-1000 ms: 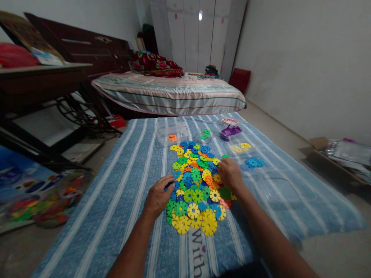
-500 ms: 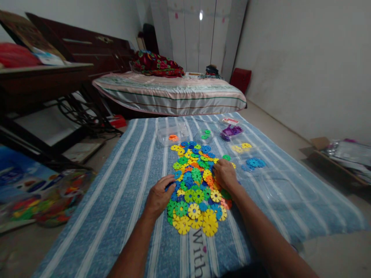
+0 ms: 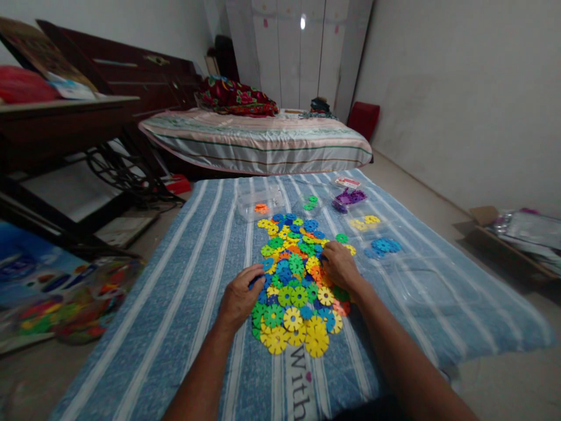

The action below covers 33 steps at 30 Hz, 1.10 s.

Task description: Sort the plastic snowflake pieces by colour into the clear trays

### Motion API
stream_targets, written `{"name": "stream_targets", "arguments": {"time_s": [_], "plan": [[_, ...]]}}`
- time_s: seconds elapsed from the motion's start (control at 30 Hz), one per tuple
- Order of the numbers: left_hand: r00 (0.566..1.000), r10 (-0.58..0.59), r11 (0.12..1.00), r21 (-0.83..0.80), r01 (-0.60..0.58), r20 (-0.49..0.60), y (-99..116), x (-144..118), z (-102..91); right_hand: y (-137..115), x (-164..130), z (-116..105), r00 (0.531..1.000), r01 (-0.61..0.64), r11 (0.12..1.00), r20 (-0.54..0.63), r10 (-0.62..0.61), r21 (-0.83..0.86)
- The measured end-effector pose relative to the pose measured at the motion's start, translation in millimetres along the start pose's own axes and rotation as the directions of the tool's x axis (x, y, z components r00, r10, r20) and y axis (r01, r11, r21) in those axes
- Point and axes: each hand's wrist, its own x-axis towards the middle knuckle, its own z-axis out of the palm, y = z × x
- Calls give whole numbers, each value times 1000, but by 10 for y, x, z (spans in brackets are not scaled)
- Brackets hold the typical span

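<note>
A heap of notched plastic discs (image 3: 299, 296) in yellow, green, blue and orange lies on the blue striped cloth (image 3: 184, 292). At the heap's left edge is my left hand (image 3: 240, 293), its fingers curved. A dark blue disc (image 3: 256, 282) shows between thumb and forefinger, seemingly gripped. My right hand (image 3: 340, 266) reaches onto the right side, fingers bent down and closed among the discs. Its fingertips are hidden, so what they hold cannot be made out. Yellow discs (image 3: 316, 339) overlap at the near end.
Behind the heap stands a clear plastic box (image 3: 245, 204) with orange discs inside. To the right are clear containers with green discs (image 3: 311, 203), purple pieces (image 3: 349, 199), yellow discs (image 3: 371, 220) and blue discs (image 3: 385, 245). A transparent lid (image 3: 425, 283) lies nearer on the right.
</note>
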Motion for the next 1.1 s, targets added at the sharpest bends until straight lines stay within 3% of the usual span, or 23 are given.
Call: {"name": "stream_targets", "arguments": {"time_s": [0.2,0.57,0.87,1.1], "plan": [[1000,6,1000,3,-6,-1,10,4,-8,-20,-5,-52,998,0,1000,59,0,3],[1000,-1,1000,-5,1,8,23,3,-8,-29,-5,5,1000,-7,1000,22,6,17],[1000,-4,1000,-7,4,4,44,-1,-17,-21,-52,26,983,26,998,-181,-17,50],[1000,-7,1000,-8,7,-1,30,-9,-2,90,-81,-272,929,-13,998,-369,36,65]]}}
